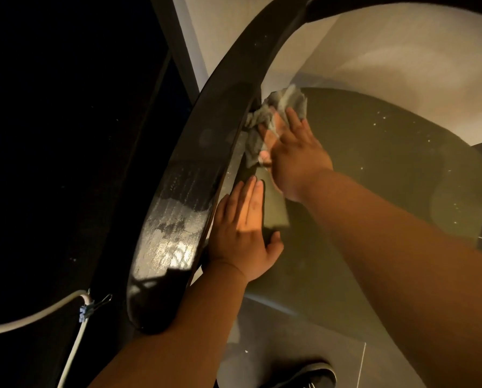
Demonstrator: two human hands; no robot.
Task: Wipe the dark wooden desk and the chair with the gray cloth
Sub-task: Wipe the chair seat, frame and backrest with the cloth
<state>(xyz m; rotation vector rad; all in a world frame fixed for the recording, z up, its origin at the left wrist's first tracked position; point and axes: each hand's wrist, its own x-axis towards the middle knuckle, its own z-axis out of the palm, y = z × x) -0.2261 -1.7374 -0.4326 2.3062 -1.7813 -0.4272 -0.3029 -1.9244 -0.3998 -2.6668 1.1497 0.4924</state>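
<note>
The chair's dark curved armrest runs from the bottom centre up to the top, glossy with damp streaks. Its olive seat fills the right. My right hand presses the crumpled gray cloth against the inner side of the armrest, where it meets the seat. My left hand lies flat, fingers together, on the seat edge right beside the armrest, holding nothing. The dark wooden desk is the black surface on the left, with little detail visible.
A white cable with a binder clip crosses the lower left. A pale wall rises behind the chair. Grey floor tiles and a dark shoe show at the bottom.
</note>
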